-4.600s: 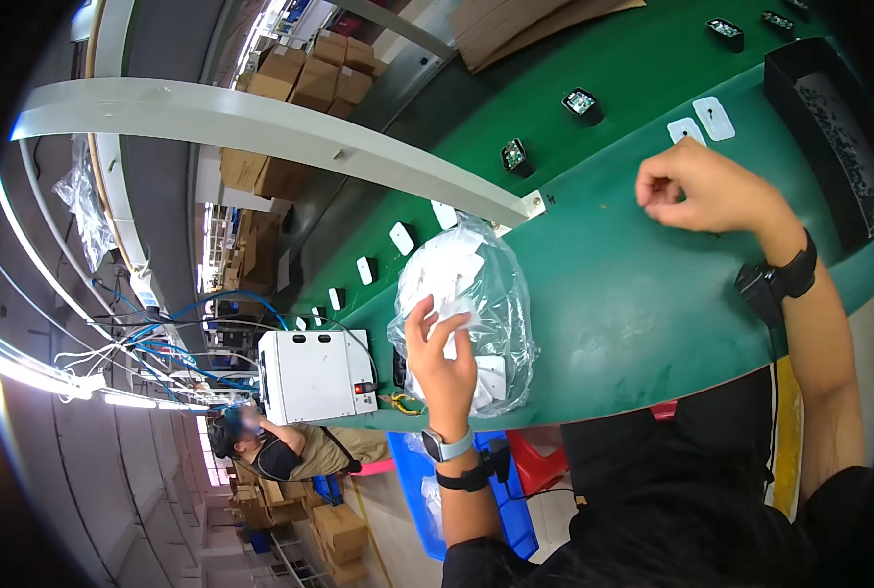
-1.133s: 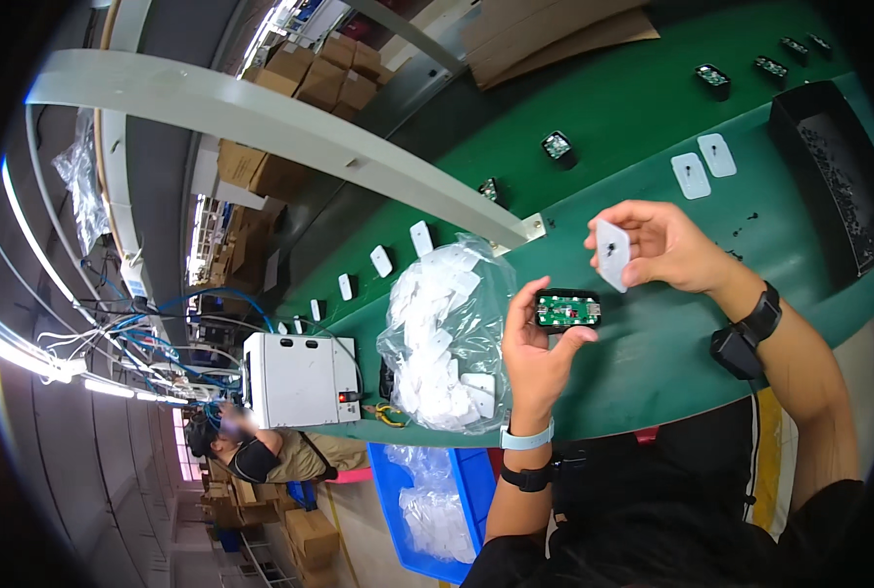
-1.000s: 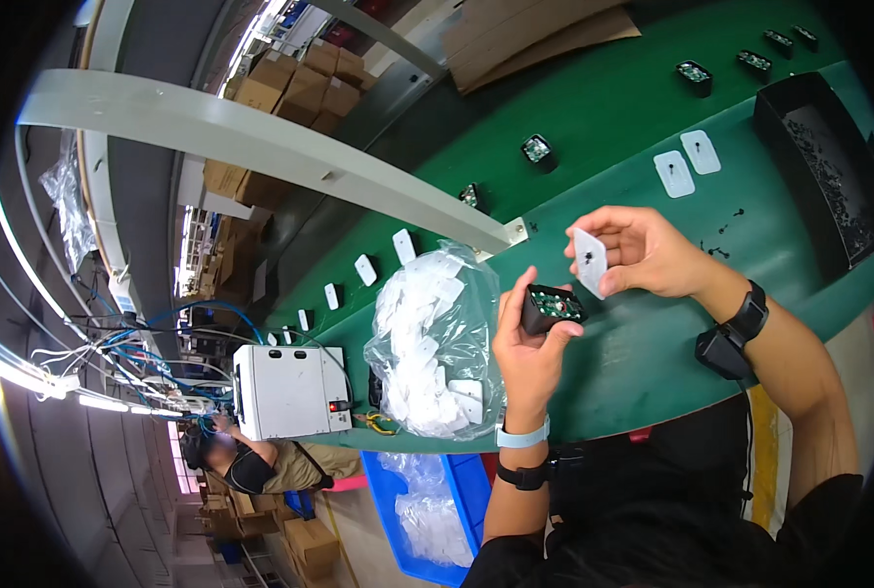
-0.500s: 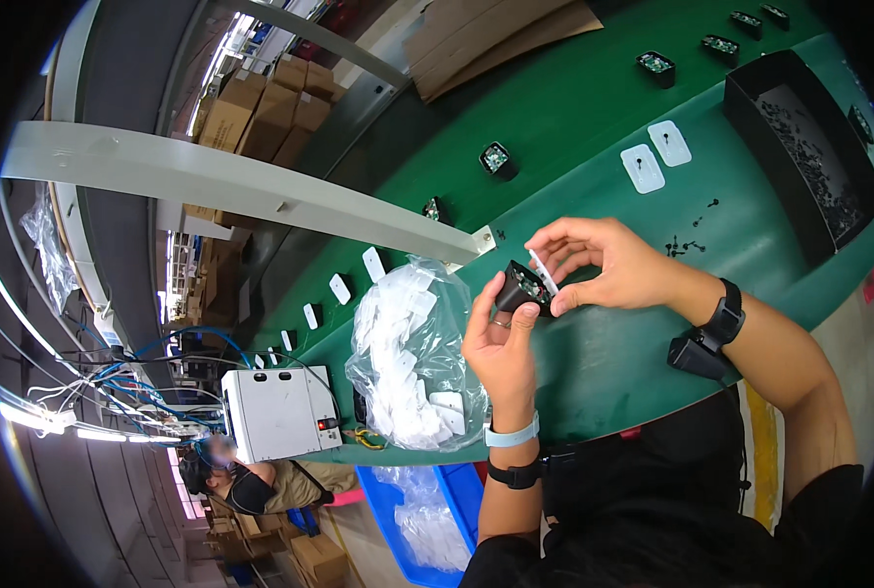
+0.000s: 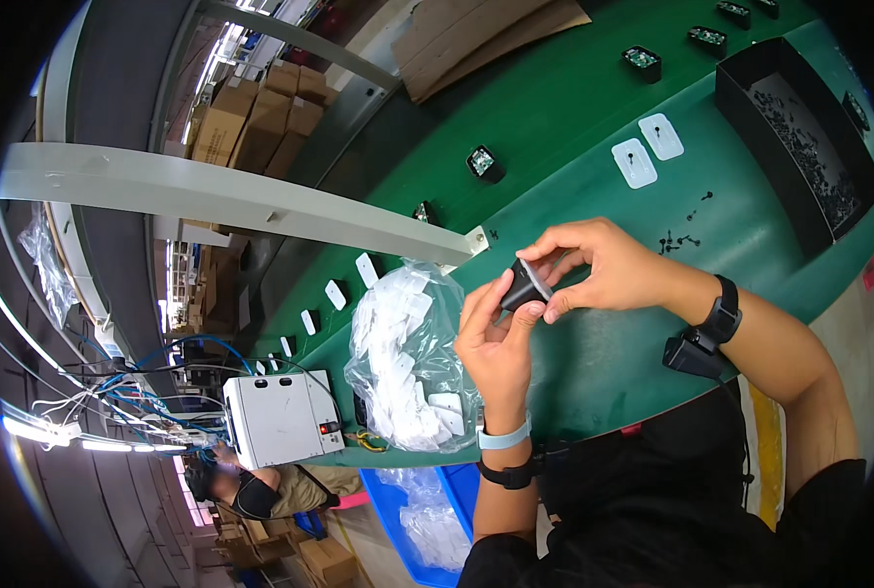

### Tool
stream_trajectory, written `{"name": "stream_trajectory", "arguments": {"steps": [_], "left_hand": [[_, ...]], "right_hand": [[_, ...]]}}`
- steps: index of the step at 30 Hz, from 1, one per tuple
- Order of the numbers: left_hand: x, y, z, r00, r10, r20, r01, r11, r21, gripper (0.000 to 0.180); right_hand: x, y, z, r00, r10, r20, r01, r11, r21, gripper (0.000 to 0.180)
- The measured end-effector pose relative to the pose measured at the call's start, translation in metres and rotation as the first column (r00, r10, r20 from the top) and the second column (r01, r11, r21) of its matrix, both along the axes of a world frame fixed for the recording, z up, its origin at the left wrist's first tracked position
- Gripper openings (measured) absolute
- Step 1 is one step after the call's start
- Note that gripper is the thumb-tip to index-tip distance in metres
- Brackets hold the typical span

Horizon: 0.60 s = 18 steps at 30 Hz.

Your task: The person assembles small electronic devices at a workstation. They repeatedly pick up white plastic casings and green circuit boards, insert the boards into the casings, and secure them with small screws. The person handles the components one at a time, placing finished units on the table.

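Note:
My left hand (image 5: 496, 348) is closed around a small black plastic housing (image 5: 523, 290), thumb in front and fingers behind. My right hand (image 5: 618, 269) pinches the white cover (image 5: 536, 277) at the housing's open side, fingertips on its edge. The cover lies against the opening and hides the circuit board inside; whether it is fully seated I cannot tell. Beyond my right hand lie two white rounded covers (image 5: 635, 164), each with a dark screw on it. Several loose black screws (image 5: 677, 241) are scattered on the green table (image 5: 594, 377).
A black tray (image 5: 765, 181) of screws stands at the right. Open housings with circuit boards (image 5: 483, 164) sit along the green belt (image 5: 545, 108). A clear bag of white covers (image 5: 398, 358) is left of my hands, beside a white box (image 5: 280, 416). A metal beam (image 5: 251, 196) crosses overhead.
The white cover, tilted away from the housing before, now lies against its opening. The circuit board no longer shows. Both hands have drawn closer together, and the view has shifted slightly.

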<state>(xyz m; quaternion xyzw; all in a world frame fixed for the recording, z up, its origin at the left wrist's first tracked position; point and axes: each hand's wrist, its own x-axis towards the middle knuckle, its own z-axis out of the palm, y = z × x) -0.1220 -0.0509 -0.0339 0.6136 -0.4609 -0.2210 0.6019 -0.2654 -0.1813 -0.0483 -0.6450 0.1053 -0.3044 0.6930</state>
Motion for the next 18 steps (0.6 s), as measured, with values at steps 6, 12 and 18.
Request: {"name": "stream_trajectory", "arguments": {"steps": [6, 12, 18], "left_hand": [[0.000, 0.000, 0.000, 0.996, -0.012, -0.085, 0.011, 1.000, -0.012, 0.044], [-0.002, -0.005, -0.011, 0.979, 0.004, -0.204, -0.008, 1.000, -0.021, 0.043], [-0.027, -0.012, -0.010, 0.934, 0.018, -0.357, -0.028, 0.999, -0.024, 0.046]], "right_hand": [[0.000, 0.001, -0.002, 0.999, -0.042, 0.024, 0.043, 0.997, -0.067, 0.060], [0.004, 0.003, -0.009, 0.987, -0.149, 0.061, 0.158, 0.966, -0.206, 0.062], [0.006, 0.009, -0.012, 0.942, -0.324, 0.082, 0.323, 0.819, -0.475, 0.056]]}}
